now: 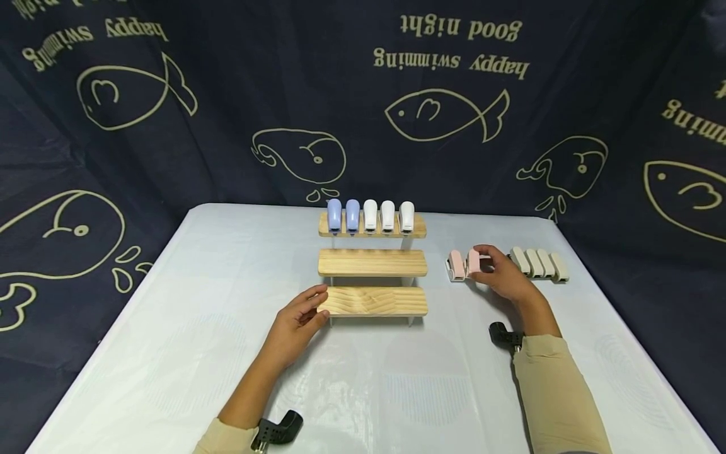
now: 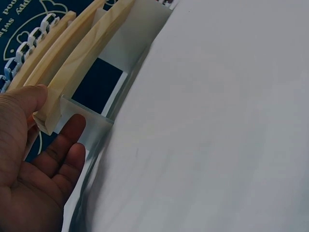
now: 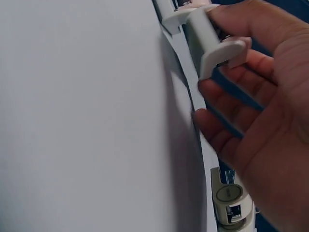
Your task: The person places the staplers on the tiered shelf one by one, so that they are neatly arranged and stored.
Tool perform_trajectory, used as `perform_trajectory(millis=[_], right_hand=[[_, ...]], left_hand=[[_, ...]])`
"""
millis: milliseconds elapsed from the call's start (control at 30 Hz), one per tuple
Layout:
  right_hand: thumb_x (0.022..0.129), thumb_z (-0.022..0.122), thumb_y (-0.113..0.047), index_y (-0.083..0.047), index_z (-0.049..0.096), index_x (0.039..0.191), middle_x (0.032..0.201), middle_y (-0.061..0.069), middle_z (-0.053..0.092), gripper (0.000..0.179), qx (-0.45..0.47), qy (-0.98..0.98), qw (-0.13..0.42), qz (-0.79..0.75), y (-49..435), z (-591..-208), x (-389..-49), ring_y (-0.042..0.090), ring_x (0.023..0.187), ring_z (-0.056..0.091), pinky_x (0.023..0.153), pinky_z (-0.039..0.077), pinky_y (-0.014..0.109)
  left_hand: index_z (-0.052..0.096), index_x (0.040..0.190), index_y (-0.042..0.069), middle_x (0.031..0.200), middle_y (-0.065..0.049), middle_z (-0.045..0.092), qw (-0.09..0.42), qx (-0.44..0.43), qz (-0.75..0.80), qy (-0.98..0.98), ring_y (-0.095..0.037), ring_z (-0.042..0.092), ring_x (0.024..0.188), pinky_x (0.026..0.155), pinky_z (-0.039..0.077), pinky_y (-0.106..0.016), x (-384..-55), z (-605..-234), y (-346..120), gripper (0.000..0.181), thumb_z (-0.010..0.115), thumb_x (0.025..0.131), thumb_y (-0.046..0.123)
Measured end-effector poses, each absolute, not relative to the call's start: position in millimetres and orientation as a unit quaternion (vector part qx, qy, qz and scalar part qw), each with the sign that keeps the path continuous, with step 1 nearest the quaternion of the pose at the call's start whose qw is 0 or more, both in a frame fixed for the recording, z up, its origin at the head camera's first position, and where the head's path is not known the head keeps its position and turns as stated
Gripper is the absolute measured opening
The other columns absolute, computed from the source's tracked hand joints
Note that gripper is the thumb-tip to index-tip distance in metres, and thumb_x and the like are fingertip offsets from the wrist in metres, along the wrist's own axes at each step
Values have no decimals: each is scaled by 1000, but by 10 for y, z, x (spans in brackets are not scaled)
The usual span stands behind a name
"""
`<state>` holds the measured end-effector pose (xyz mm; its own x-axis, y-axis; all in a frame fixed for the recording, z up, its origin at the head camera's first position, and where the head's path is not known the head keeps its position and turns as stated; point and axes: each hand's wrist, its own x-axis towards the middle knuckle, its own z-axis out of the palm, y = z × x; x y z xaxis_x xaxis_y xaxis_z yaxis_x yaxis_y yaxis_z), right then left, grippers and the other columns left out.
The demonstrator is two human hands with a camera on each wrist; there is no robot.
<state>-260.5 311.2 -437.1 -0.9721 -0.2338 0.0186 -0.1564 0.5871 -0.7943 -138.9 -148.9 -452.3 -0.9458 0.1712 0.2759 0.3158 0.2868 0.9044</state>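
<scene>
In the head view, the right hand [image 1: 507,276] is pinching a pink stapler [image 1: 474,261] to the right of the rack, just beside a second pink stapler [image 1: 456,265]; a careless sideways move could be tipping that close neighbour. The left hand [image 1: 297,325] is gripping the lowest shelf [image 1: 374,301] at its left end

In the left wrist view, only thumb and finger are steadying that end; an uneven pull might be shaking the staplers [image 2: 22,50] behind

In the right wrist view, the pinched stapler is showing a smooth white base and pink top, and fingertips alone risk its slipping
</scene>
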Motion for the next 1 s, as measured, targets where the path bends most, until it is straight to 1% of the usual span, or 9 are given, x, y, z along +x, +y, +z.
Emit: perform_trajectory(millis=[133,200,433,500,600,700,800,867,1000], right_hand=[[93,70,-9,2,36,145,142,26,45,63,-103,891,31,-441,3094,-4292,-2550,42,129,44,98,39,46],[92,71,-9,2,37,145,142,24,46,64,-104,894,23,-435,3075,-4254,-2515,42,129,45,97,40,44],[92,71,-9,1,38,145,141,23,45,63,-117,896,-2,-428,2965,-4136,-2413,41,125,48,82,47,21],[92,71,-9,-1,38,145,140,22,46,63,-120,896,-9,-427,2906,-4084,-2381,40,123,50,82,48,22],[91,72,-9,-3,40,145,137,21,50,64,-132,895,-24,-425,2798,-4000,-2340,37,120,51,87,48,33],[89,74,-8,-3,41,145,134,19,53,65,-152,891,-37,-426,2688,-3912,-2291,34,117,51,91,44,44],[88,74,-3,0,43,143,132,21,54,64,-170,888,-52,-424,2541,-3756,-2179,34,114,52,90,44,50],[86,76,-3,0,45,141,132,19,55,63,-184,884,-64,-424,2489,-3709,-2142,33,114,53,88,45,50],[84,79,-5,-3,49,139,130,14,57,63,-211,880,-87,-415,2405,-3655,-2096,29,116,55,87,48,41]], left_hand=[[59,135,-2,145,-3,52,63,-151,-575,-802,-23,51,130,98,50,-30,-1380,-4523,-1488,43,69,95,12],[59,135,-2,145,-3,52,64,-150,-574,-802,-23,51,130,98,50,-29,-1380,-4525,-1487,43,69,95,12],[60,134,-2,145,-3,53,68,-153,-572,-803,-23,52,129,97,50,-26,-1387,-4523,-1481,42,70,95,11],[60,134,-2,144,-3,53,69,-152,-572,-803,-22,52,129,97,50,-26,-1386,-4517,-1480,42,69,95,10],[61,134,-2,144,-3,54,71,-152,-572,-803,-22,52,129,97,50,-27,-1384,-4513,-1483,41,69,95,10],[61,134,-2,144,-3,54,70,-151,-573,-802,-22,52,128,97,50,-26,-1381,-4511,-1485,41,70,95,9],[60,134,-1,144,-4,53,66,-150,-575,-802,-22,52,128,97,50,-26,-1378,-4510,-1485,42,69,95,10],[60,134,-2,145,-4,53,64,-149,-575,-802,-22,52,128,97,50,-26,-1375,-4506,-1484,42,69,95,10],[59,135,-2,145,-2,52,61,-148,-575,-803,-22,52,128,97,50,-26,-1374,-4501,-1485,42,69,95,11]])
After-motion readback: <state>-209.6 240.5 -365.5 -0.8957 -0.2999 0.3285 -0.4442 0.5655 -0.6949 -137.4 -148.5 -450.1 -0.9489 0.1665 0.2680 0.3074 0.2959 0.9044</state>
